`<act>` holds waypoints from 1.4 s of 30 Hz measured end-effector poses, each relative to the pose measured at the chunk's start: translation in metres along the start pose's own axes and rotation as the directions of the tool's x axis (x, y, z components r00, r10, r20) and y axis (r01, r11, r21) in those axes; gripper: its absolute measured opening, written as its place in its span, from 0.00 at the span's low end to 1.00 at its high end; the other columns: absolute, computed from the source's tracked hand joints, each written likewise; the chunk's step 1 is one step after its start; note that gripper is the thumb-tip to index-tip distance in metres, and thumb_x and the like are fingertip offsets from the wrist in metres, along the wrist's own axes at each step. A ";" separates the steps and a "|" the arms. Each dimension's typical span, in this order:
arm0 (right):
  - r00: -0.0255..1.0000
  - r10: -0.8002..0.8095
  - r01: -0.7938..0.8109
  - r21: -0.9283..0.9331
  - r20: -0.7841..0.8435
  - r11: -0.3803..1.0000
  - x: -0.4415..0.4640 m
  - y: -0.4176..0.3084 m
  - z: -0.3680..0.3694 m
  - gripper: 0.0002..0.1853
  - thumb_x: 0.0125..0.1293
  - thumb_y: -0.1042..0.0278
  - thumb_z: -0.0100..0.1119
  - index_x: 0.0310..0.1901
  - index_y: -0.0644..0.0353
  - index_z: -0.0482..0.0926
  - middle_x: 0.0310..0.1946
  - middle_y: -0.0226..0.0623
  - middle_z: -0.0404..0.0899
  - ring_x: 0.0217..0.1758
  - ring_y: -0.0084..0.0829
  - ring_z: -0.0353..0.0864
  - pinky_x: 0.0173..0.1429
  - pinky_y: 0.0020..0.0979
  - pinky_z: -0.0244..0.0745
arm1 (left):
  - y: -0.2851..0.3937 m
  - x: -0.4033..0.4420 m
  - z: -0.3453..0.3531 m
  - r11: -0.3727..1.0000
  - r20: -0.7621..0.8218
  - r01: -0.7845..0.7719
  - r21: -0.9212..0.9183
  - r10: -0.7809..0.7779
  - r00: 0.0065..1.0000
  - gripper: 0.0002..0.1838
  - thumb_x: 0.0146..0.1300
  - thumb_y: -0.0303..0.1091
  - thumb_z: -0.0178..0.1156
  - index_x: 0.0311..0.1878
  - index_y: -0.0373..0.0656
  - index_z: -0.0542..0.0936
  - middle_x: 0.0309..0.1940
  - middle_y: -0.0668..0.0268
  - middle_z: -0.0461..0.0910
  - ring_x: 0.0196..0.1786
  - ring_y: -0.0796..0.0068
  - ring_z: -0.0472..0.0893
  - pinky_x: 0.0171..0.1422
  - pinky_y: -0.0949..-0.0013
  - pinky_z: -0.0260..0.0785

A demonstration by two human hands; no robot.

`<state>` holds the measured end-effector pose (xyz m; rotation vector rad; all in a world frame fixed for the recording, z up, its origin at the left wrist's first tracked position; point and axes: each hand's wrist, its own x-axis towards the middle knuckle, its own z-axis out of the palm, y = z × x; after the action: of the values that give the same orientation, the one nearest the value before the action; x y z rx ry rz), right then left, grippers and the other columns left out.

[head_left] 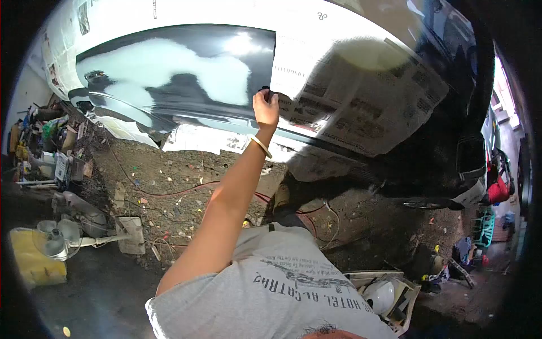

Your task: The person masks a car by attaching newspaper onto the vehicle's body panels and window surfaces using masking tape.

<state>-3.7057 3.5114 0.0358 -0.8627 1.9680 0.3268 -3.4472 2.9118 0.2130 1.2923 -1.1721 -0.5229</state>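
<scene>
Evidently, the left hand is held with thumb and fingertips drawn close together at the right-hand edge of the dark car panel, beside the newspaper masking; whether a small dark bit is pinched in that grip cannot be told. The panel is framed by newsprint, so masking seems largely done; broad pale patches have been laid, while dark areas are left uncovered. "HOTEL ALCATRAZ" can be read, upside down, on the grey T-shirt. The right hand is not seen.

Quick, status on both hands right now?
Left hand: curled at the edge of the dark panel; whether it grips anything can't be told.
Right hand: out of view, can't be told.
</scene>
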 end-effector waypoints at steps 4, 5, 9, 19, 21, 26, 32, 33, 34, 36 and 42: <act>0.995 -0.077 0.082 -0.091 0.060 0.992 0.023 -0.027 -0.055 0.22 0.74 0.59 0.50 0.62 0.66 0.76 0.50 0.54 0.83 0.55 0.56 0.82 0.57 0.51 0.76 | 0.010 -0.003 0.004 1.000 -0.054 -0.020 -0.002 0.020 0.998 0.12 0.64 0.29 0.65 0.48 0.34 0.78 0.44 0.51 0.78 0.50 0.53 0.77 0.59 0.55 0.69; 0.993 -0.102 0.110 -0.133 0.063 0.985 0.030 -0.042 -0.076 0.23 0.74 0.59 0.50 0.61 0.66 0.77 0.50 0.54 0.83 0.55 0.56 0.82 0.57 0.51 0.76 | 0.015 -0.003 0.002 1.000 -0.065 -0.026 0.008 0.026 0.998 0.11 0.65 0.28 0.65 0.47 0.34 0.78 0.42 0.52 0.77 0.48 0.54 0.77 0.57 0.55 0.70; 0.966 -0.257 0.246 -0.328 0.010 0.912 0.035 -0.154 -0.202 0.23 0.73 0.56 0.51 0.60 0.65 0.77 0.50 0.53 0.83 0.56 0.56 0.82 0.58 0.50 0.76 | 0.003 0.001 0.015 0.988 -0.113 0.100 -0.114 -0.113 0.987 0.07 0.64 0.26 0.65 0.41 0.35 0.79 0.38 0.54 0.78 0.46 0.55 0.77 0.56 0.56 0.70; 0.255 -0.953 0.745 -0.661 0.166 0.084 -0.081 -0.509 -0.457 0.22 0.62 0.74 0.57 0.59 0.61 0.76 0.61 0.44 0.76 0.47 0.49 0.86 0.54 0.43 0.81 | 0.036 -0.002 0.019 0.969 -0.285 0.099 -0.225 -0.163 0.945 0.12 0.61 0.30 0.68 0.45 0.35 0.81 0.40 0.56 0.78 0.46 0.56 0.78 0.55 0.59 0.71; 0.121 -0.963 0.670 -0.736 0.241 -0.100 -0.103 -0.555 -0.464 0.22 0.63 0.74 0.58 0.60 0.58 0.75 0.61 0.41 0.74 0.48 0.51 0.85 0.52 0.46 0.81 | 0.038 -0.001 0.020 0.969 -0.304 0.112 -0.219 -0.177 0.936 0.11 0.60 0.30 0.69 0.45 0.38 0.82 0.40 0.56 0.79 0.47 0.55 0.78 0.56 0.58 0.71; 0.065 -0.949 0.522 -0.821 0.309 -0.232 -0.114 -0.622 -0.455 0.17 0.65 0.76 0.55 0.56 0.61 0.78 0.59 0.39 0.76 0.47 0.51 0.85 0.52 0.48 0.80 | 0.028 0.006 0.028 0.979 -0.386 0.063 -0.193 -0.134 0.913 0.07 0.61 0.28 0.69 0.40 0.39 0.82 0.38 0.57 0.79 0.46 0.54 0.78 0.54 0.58 0.71; 0.041 -0.946 0.407 -0.871 0.320 -0.277 -0.102 -0.634 -0.448 0.12 0.68 0.73 0.56 0.51 0.63 0.81 0.54 0.39 0.78 0.40 0.50 0.86 0.47 0.47 0.80 | 0.030 0.001 0.034 0.987 -0.467 0.034 -0.159 -0.106 0.878 0.05 0.60 0.26 0.69 0.38 0.40 0.82 0.39 0.58 0.80 0.46 0.54 0.78 0.53 0.57 0.70; 0.051 -0.948 0.393 -0.879 0.313 -0.269 -0.101 -0.635 -0.446 0.11 0.68 0.73 0.56 0.50 0.63 0.81 0.54 0.40 0.78 0.40 0.50 0.86 0.46 0.48 0.80 | 0.030 0.001 0.035 0.987 -0.481 0.023 -0.157 -0.096 0.872 0.05 0.59 0.25 0.69 0.38 0.40 0.82 0.39 0.58 0.80 0.46 0.54 0.78 0.52 0.57 0.70; 0.062 -0.951 0.383 -0.887 0.304 -0.259 -0.099 -0.634 -0.445 0.11 0.68 0.73 0.56 0.49 0.64 0.81 0.54 0.40 0.78 0.39 0.50 0.86 0.45 0.48 0.80 | 0.029 0.001 0.037 0.990 -0.502 0.010 -0.140 -0.080 0.861 0.07 0.58 0.24 0.70 0.38 0.40 0.82 0.39 0.59 0.79 0.46 0.54 0.78 0.52 0.57 0.70; 0.058 -0.949 0.368 -0.890 0.311 -0.269 -0.097 -0.632 -0.443 0.10 0.68 0.74 0.57 0.48 0.64 0.82 0.53 0.40 0.78 0.38 0.50 0.86 0.43 0.48 0.80 | 0.030 -0.001 0.042 0.987 -0.515 0.012 -0.162 -0.095 0.852 0.09 0.58 0.22 0.69 0.42 0.41 0.82 0.40 0.60 0.79 0.45 0.55 0.77 0.51 0.57 0.69; 0.116 -0.929 0.296 -0.905 0.351 -0.305 -0.105 -0.627 -0.439 0.11 0.65 0.77 0.58 0.48 0.66 0.82 0.52 0.39 0.78 0.35 0.48 0.85 0.40 0.46 0.81 | 0.034 -0.010 0.042 0.993 -0.489 -0.030 -0.111 -0.028 0.872 0.17 0.58 0.20 0.67 0.52 0.44 0.82 0.44 0.62 0.78 0.47 0.55 0.75 0.54 0.57 0.70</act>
<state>-3.5278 2.8702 0.4288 -3.2076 0.8902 0.4154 -3.4978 2.9099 0.2343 1.2290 -0.7050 -0.2320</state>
